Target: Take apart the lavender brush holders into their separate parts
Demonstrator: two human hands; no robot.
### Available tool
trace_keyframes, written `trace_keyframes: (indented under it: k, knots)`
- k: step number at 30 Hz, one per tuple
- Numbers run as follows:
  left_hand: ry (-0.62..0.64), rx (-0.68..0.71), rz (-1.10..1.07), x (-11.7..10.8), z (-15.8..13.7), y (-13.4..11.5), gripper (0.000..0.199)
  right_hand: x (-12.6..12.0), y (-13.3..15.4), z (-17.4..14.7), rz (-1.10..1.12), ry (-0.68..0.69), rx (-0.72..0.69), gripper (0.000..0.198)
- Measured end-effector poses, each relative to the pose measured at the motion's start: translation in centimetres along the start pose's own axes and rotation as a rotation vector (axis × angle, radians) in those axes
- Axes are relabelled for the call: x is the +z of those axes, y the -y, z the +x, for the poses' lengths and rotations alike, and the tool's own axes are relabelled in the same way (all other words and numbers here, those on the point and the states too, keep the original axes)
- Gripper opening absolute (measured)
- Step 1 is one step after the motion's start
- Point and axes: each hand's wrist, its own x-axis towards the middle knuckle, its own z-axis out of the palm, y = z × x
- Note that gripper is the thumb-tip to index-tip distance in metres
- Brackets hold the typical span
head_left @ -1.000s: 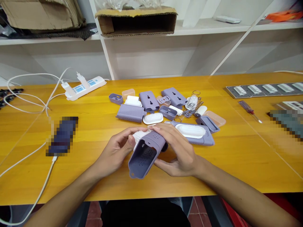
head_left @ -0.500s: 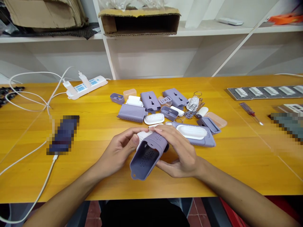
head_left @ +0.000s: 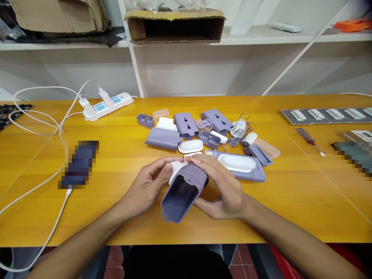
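Observation:
My right hand (head_left: pixel 222 190) is wrapped round a purple-grey plastic housing (head_left: pixel 183 195), hollow, with rows of small holes and its open end tilted toward me. At the housing's left side, my left hand (head_left: pixel 152 184) pinches a white plastic piece (head_left: pixel 176 168), partly hidden by the fingers and the housing. Both hands are close together above the table. Just beyond them lie a white oval bristled piece (head_left: pixel 190 146) and a long purple-grey part with a white oval insert (head_left: pixel 236 162).
Purple-grey shells (head_left: pixel 186 124), metal springs (head_left: pixel 240 130) and a translucent peach cover (head_left: pixel 267 148) lie behind my hands. To the left are a phone (head_left: pixel 80 164) and a power strip (head_left: pixel 109 105) with white cables. A screwdriver (head_left: pixel 309 141) and a metal strip (head_left: pixel 325 115) lie right.
The view has shifted slightly, so everything sits a little further right. Both hands keep the same hold on the housing and the white piece.

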Motion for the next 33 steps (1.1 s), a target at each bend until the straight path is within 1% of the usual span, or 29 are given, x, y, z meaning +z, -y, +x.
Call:
trace_keyframes:
  k: [6, 13, 17, 19, 21, 23, 25, 27, 28, 30, 32, 33]
  knots:
    - [-0.039, -0.017, -0.016, -0.2, 0.1, 0.4, 0.053, -0.2, 0.0, 0.0, -0.008, 0.000, -0.014, 0.096]
    - [-0.063, -0.022, -0.091, -0.7, -0.1, 1.2, 0.045, -0.2, -0.1, -0.1, -0.013, -0.016, -0.017, 0.093]
    - [-0.065, -0.013, -0.106, -1.1, -0.1, 1.3, 0.048, -0.5, -0.1, 0.0, -0.022, -0.019, -0.012, 0.093]
    - [-0.100, 0.020, -0.066, -1.4, -0.1, 1.2, 0.050, -0.7, -0.1, 0.0, -0.022, -0.040, 0.004, 0.096]
    - [-0.181, 0.094, 0.032, -1.8, -0.1, 0.8, 0.052, -0.7, -0.3, -0.2, 0.003, -0.090, 0.055, 0.100]
    - [-0.290, 0.190, 0.200, -2.3, -0.1, 0.4, 0.053, -0.8, -0.5, -0.6, 0.052, -0.166, 0.148, 0.100]
    - [-0.386, 0.285, 0.418, -2.8, -0.1, 0.0, 0.050, -0.8, -0.8, -1.0, 0.118, -0.244, 0.244, 0.093]
    - [-0.433, 0.381, 0.630, -3.3, 0.0, -0.2, 0.044, -1.1, -1.0, -1.1, 0.210, -0.287, 0.355, 0.076]
    - [-0.436, 0.434, 0.725, -3.5, 0.0, -0.2, 0.042, -1.2, -1.1, -1.1, 0.261, -0.294, 0.418, 0.069]
    - [-0.399, 0.524, 0.896, -3.8, 0.0, -0.2, 0.040, -1.6, -1.0, -0.8, 0.352, -0.314, 0.534, 0.059]
    - [-0.316, 0.539, 1.057, -3.8, -0.1, 0.0, 0.041, -1.9, -1.0, -0.6, 0.400, -0.349, 0.581, 0.056]
    - [-0.262, 0.511, 1.138, -3.7, -0.1, 0.2, 0.044, -2.0, -1.0, -0.4, 0.416, -0.363, 0.592, 0.056]
